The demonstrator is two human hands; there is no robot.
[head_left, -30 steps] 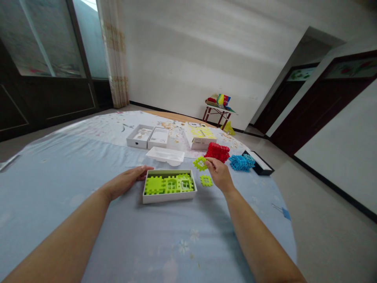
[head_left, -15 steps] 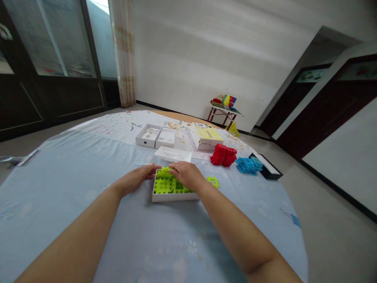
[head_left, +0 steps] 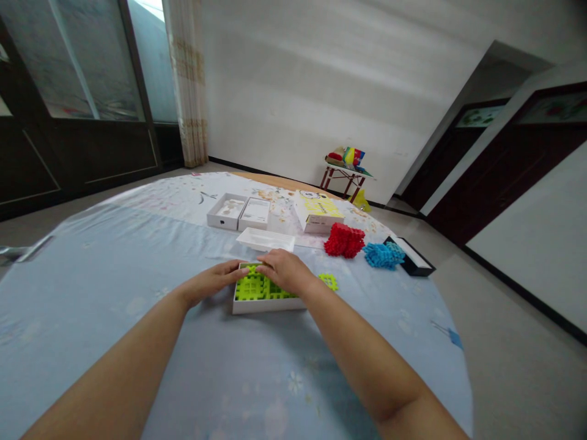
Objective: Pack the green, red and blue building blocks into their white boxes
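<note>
A shallow white box [head_left: 270,305] in front of me holds lime-green interlocking plastic pieces [head_left: 251,288], square with notched edges. My left hand [head_left: 219,281] lies at the box's left wall, fingers stretched along the outside and thumb reaching over the rim onto the pieces. My right hand [head_left: 287,271] arches over the box's right part, its fingers bent down onto a green piece near the far wall. That hand hides the pieces beneath it. One loose green piece [head_left: 329,282] lies on the cloth to the right of the box.
Behind the box stand a white lid [head_left: 266,239], two white box halves [head_left: 224,212] [head_left: 255,214] and a yellow-white carton [head_left: 318,214]. Red pieces [head_left: 343,240], blue pieces [head_left: 384,255] and a black box [head_left: 415,258] sit to the right on the round table's cloth [head_left: 220,379].
The green piece at the far left of the box, tilted before, now lies flatter. My left thumb has come over the rim onto the pieces. The view has shifted slightly.
</note>
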